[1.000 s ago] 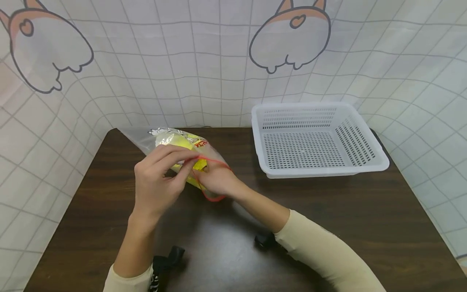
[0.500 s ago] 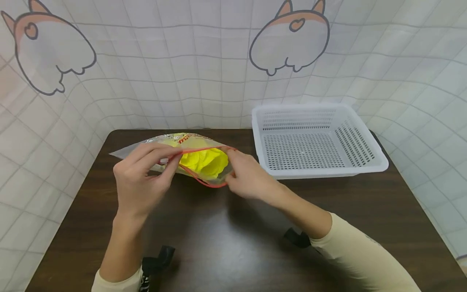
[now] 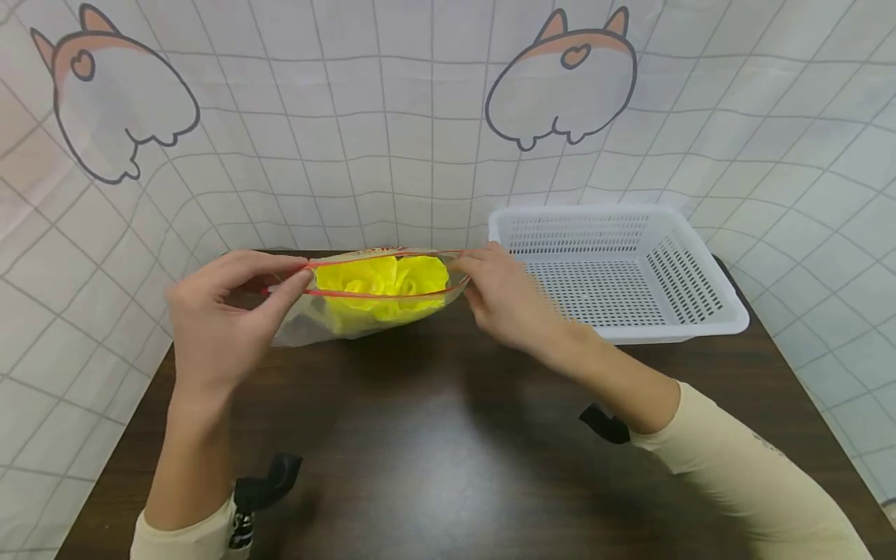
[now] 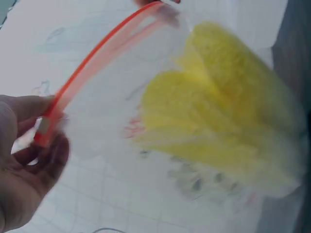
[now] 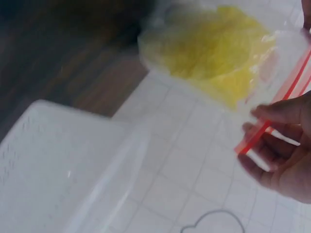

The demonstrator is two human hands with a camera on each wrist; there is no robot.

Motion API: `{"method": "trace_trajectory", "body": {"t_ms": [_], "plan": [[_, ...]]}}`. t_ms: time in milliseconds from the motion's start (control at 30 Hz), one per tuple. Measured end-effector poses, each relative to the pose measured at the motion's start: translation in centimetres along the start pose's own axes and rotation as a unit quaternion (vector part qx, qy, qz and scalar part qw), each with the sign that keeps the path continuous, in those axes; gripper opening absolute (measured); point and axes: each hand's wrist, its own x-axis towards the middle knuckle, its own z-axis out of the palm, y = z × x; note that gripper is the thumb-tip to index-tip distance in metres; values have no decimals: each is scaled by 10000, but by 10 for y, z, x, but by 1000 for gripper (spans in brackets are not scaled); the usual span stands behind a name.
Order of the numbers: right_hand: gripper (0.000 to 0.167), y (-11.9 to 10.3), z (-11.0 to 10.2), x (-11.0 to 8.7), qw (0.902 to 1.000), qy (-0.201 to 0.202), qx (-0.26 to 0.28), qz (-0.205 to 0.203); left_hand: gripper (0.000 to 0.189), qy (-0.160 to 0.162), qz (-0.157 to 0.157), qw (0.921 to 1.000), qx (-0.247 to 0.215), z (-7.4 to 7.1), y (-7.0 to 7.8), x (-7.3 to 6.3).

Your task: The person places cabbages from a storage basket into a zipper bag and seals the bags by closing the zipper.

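Observation:
A clear zip bag (image 3: 301,327) with a red zip strip hangs between both hands over the back of the table. Its mouth gapes toward the head camera, and a bright yellow, ruffled soft thing (image 3: 381,280) fills the inside. The left hand (image 3: 227,311) pinches the left end of the strip between thumb and fingers; a small pale slider (image 4: 43,125) shows there in the left wrist view. At the other end, the right hand (image 3: 514,299) grips the strip's corner, its fingers curled round the red edge (image 5: 255,136). Red print on the bag's far side is partly hidden.
A white perforated plastic basket (image 3: 616,327) stands at the back right of the dark wooden table (image 3: 434,435), just behind the right hand. A white gridded curtain (image 3: 392,140) with cartoon drawings rises behind the table and along its sides.
The right hand has come out of the bag's mouth and moved right to its far corner. The left hand has shifted left, and the mouth is now spread wide, showing the yellow contents.

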Motion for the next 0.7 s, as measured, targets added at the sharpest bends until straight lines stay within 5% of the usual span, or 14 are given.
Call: {"method": "trace_trajectory", "body": {"t_ms": [167,467,700], "plan": [[10,12,-15,5,9993,248,183,-208,22,-297,-533,9975,-370,-12,-1,3],[11,13,-27,13,9989,433,136,-93,46,-1155,-429,9909,-547,-8,-7,-15],[13,10,-34,16,9995,294,88,79,35,-785,-354,9952,461,-5,-12,-21]]}}
